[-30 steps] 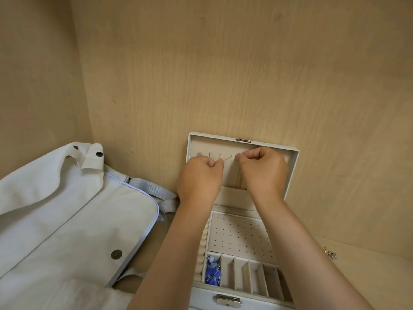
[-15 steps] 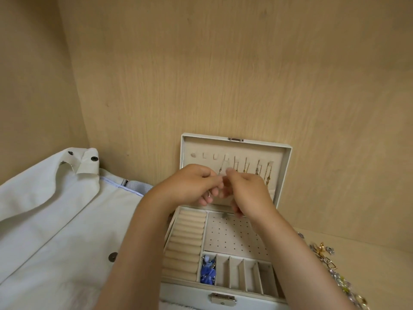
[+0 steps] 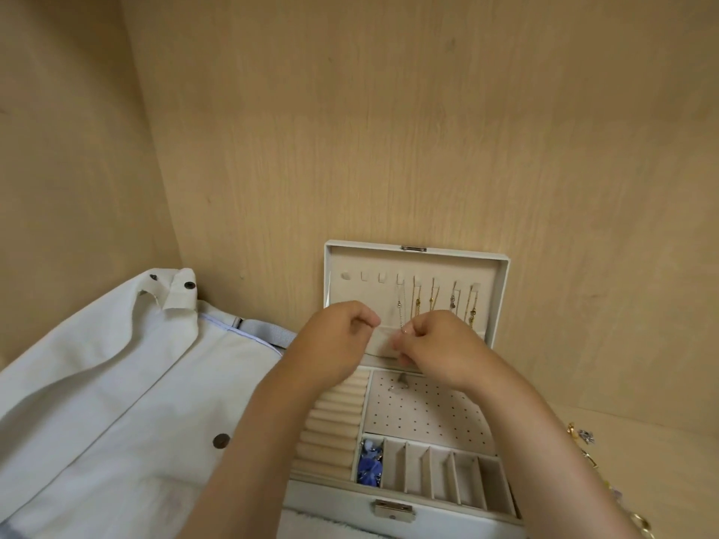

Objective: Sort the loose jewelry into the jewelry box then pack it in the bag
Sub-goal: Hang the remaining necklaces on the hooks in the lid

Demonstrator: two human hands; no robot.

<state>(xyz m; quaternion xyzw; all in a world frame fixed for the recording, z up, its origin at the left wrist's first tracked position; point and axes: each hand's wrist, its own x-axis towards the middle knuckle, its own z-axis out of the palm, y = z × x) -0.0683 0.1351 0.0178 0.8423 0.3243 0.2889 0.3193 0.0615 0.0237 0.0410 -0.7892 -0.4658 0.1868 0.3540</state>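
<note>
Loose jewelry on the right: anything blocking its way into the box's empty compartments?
Only the right forearm, its hand pinching a chain at the lid, crosses over the box's right side between the jewelry and the compartments. Nothing else visible.

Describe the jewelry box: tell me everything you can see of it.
The jewelry box is pale grey outside, beige-lined, open, its lid upright against the wooden wall. Five chains hang from the lid's hooks; the right hand pinches the leftmost chain. The base holds ring rolls, a perforated panel and front slots, blue pieces in the leftmost. A metal latch sits in front.
</note>
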